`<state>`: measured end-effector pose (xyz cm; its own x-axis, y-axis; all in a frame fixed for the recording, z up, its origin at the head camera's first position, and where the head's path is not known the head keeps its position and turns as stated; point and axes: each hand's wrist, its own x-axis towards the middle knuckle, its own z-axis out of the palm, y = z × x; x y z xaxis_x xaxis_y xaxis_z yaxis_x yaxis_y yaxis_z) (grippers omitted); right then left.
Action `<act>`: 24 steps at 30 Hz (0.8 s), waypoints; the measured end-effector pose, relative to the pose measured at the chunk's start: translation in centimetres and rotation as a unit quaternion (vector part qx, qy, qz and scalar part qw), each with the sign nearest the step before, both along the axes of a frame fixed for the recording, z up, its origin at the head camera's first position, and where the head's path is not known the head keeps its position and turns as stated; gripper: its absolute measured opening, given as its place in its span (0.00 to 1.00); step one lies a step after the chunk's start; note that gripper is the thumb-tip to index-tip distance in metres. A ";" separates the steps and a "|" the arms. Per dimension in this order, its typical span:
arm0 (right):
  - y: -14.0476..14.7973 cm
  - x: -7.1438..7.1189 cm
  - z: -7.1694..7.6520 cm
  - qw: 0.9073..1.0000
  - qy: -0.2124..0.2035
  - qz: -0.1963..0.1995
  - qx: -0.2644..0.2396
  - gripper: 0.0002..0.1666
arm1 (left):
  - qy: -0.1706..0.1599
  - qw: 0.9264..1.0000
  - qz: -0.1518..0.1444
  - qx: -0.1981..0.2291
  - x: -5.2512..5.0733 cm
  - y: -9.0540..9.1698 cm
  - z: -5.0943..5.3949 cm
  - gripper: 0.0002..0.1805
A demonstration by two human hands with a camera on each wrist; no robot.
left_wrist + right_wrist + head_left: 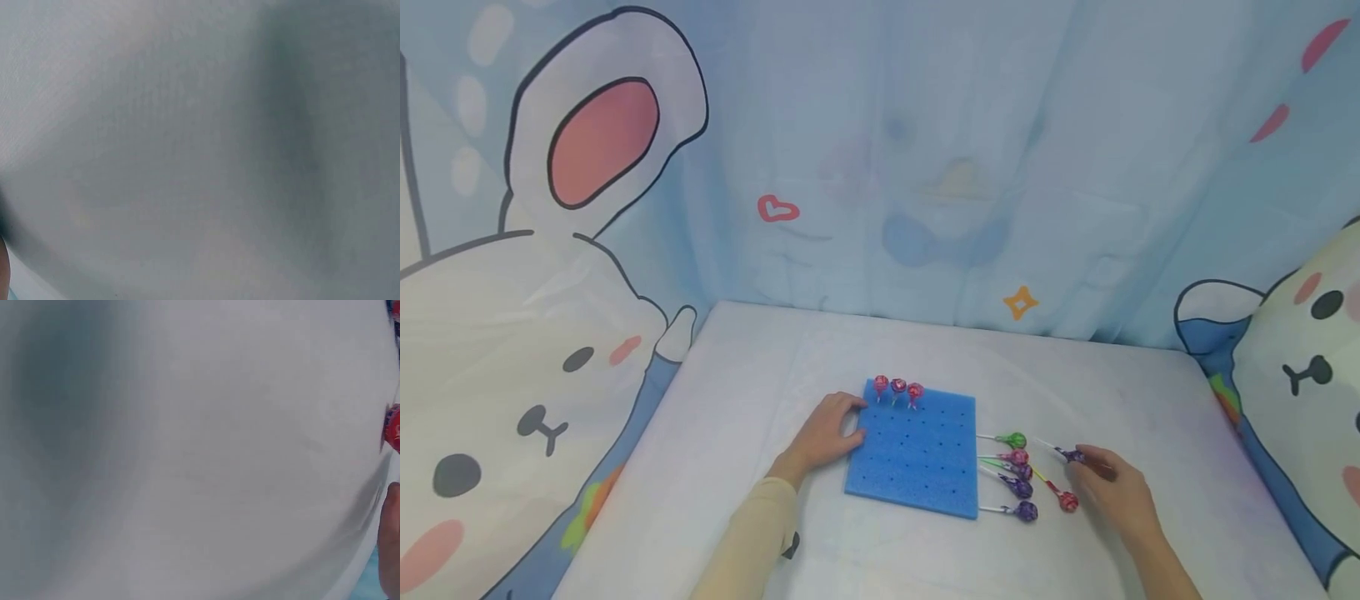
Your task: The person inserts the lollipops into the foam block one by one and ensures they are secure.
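Note:
My left hand [826,432] rests at the left edge of a blue foam board [917,504] dotted with small holes, thumb and fingers touching its side. Along the board's back left edge, three wrapped lollipops [898,386] stand in a row on their sticks. To the right of the board, my right hand [1116,492] pinches a purple lollipop [1070,455] by its head, with the white stick pointing left. In the right wrist view only a finger [390,544] shows, near a red lollipop [394,428]. The left wrist view is mostly pale cloth.
Between the board and my right hand lie a green lollipop [1016,440], a pink one [1018,457], several purple ones [1026,511] and a red one with a yellow stick [1067,501]. A white cloth covers the table [1075,383]; a printed curtain [865,150] hangs behind.

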<state>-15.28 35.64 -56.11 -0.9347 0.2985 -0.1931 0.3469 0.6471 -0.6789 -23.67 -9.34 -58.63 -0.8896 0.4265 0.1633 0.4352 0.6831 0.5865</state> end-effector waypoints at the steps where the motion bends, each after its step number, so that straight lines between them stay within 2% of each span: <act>1: 0.0 0.0 0.3 1.000 0.006 -0.007 -0.020 0.34 | 0.003 1.000 -0.001 0.000 0.0 0.0 0.0 0.24; 5: -0.3 -0.2 1.4 0.996 0.028 -0.024 -0.082 0.37 | 0.005 1.000 -0.003 0.001 0.0 0.0 0.2 0.24; 12: -1.4 -1.3 2.8 0.993 0.088 -0.024 -0.075 0.36 | 0.001 1.000 0.001 0.001 0.0 0.1 0.2 0.24; 16: -2.8 -2.2 3.6 0.989 0.105 -0.024 -0.101 0.37 | 0.002 1.000 -0.001 -0.002 -0.1 0.1 0.2 0.24; 19: -4.2 -2.9 4.1 0.986 0.112 -0.010 -0.122 0.36 | 0.000 1.000 -0.002 -0.006 0.0 0.0 0.2 0.24; 24: -6.7 -4.3 4.0 0.977 0.140 0.039 -0.158 0.32 | -0.011 1.000 0.003 -0.012 0.0 0.1 0.2 0.25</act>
